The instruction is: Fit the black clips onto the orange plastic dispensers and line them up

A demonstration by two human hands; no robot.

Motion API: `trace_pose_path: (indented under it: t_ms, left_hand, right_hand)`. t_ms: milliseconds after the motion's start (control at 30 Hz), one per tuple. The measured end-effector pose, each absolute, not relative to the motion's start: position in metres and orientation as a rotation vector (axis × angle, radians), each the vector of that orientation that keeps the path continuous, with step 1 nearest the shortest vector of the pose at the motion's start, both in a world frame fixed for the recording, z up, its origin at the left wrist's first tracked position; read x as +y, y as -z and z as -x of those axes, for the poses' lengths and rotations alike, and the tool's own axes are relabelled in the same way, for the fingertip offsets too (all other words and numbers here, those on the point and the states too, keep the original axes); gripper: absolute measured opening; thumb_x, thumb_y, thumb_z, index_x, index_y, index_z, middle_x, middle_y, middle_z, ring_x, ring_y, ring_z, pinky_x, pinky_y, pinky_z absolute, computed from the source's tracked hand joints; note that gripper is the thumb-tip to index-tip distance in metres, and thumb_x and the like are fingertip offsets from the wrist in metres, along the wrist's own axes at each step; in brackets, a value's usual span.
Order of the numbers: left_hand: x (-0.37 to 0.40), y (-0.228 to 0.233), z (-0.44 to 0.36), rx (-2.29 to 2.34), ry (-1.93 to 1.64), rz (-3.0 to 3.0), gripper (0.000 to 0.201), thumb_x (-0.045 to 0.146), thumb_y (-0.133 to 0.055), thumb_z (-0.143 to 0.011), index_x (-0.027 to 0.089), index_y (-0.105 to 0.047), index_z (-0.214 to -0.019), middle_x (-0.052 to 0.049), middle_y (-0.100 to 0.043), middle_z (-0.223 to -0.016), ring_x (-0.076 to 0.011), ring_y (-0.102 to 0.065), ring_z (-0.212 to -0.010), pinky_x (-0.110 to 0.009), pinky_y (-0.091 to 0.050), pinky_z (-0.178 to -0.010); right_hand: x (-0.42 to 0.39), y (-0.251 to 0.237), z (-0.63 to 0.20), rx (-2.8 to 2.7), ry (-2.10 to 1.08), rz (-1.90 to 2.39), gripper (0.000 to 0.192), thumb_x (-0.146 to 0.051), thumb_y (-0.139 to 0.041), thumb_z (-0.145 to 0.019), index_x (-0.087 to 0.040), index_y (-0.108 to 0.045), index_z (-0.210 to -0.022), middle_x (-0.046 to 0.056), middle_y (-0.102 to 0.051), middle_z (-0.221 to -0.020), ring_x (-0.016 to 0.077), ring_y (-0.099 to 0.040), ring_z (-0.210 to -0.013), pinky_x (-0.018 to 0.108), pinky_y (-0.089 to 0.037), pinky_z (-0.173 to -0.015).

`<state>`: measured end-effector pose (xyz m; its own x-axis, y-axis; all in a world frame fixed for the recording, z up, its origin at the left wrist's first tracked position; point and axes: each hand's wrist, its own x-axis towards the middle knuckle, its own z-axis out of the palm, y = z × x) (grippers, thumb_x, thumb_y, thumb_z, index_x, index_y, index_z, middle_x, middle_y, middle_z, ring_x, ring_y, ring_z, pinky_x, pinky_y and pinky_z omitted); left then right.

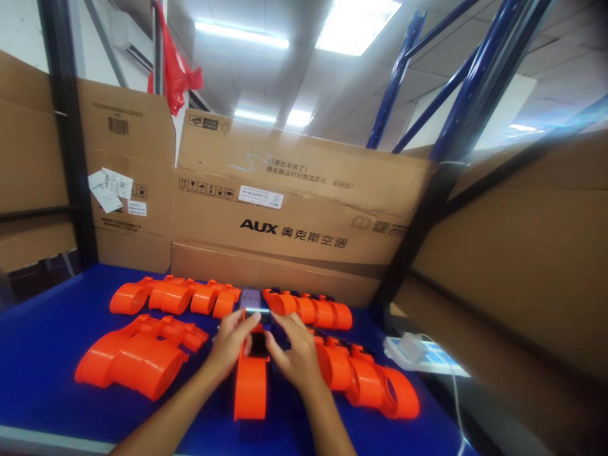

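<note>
My left hand [230, 340] is closed on the upper end of an orange plastic part with a round loop [251, 389], its thumb across the top. My right hand [297, 350] grips the same end from the other side, fingers bent around it. Between the hands shows a small black piece [259, 344] on the orange part; its kind is not clear. The loop hangs toward me over the blue table surface [209, 415]. Just beyond my fingers is a dark device with a lit screen [250, 297], partly covered by the hands.
Several similar orange parts lie in rows at left [130, 358] and right [368, 380], with more behind; those on the right bear dark pieces. Cardboard panels [304, 209] wall in the back and sides. A white power strip [422, 354] with a cable sits beyond the right edge.
</note>
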<state>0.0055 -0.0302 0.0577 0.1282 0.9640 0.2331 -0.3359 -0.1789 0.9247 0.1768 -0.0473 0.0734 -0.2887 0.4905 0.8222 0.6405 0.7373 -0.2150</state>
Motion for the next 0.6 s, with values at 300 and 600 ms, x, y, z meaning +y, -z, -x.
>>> trace_pose_path:
  t_ms: [300, 600]
  left_hand:
    - [-0.03, -0.055, -0.005, 0.784, -1.362, -1.303, 0.041, 0.057, -0.067, -0.082, 0.016, -0.062, -0.075, 0.007, -0.044, -0.038, -0.0065, -0.037, -0.031, -0.02, -0.024, -0.038]
    - [-0.014, -0.055, 0.006, 0.705, -1.354, -1.051, 0.043, 0.059, -0.071, -0.074, 0.017, -0.062, -0.072, 0.005, -0.046, -0.032, -0.0086, -0.035, -0.026, -0.022, -0.024, -0.035]
  right_hand:
    - [-0.049, -0.074, -0.17, -1.947, 0.202, 0.88, 0.029, -0.02, -0.056, -0.088, -0.018, -0.065, -0.116, 0.008, -0.069, -0.086, 0.0229, -0.063, -0.081, 0.035, -0.056, -0.069]
    - [-0.049, -0.079, -0.184, -1.616, -0.004, 0.966, 0.026, -0.026, -0.046, -0.097, -0.02, -0.067, -0.084, 0.004, -0.067, -0.071, 0.0182, -0.063, -0.065, 0.028, -0.051, -0.061]
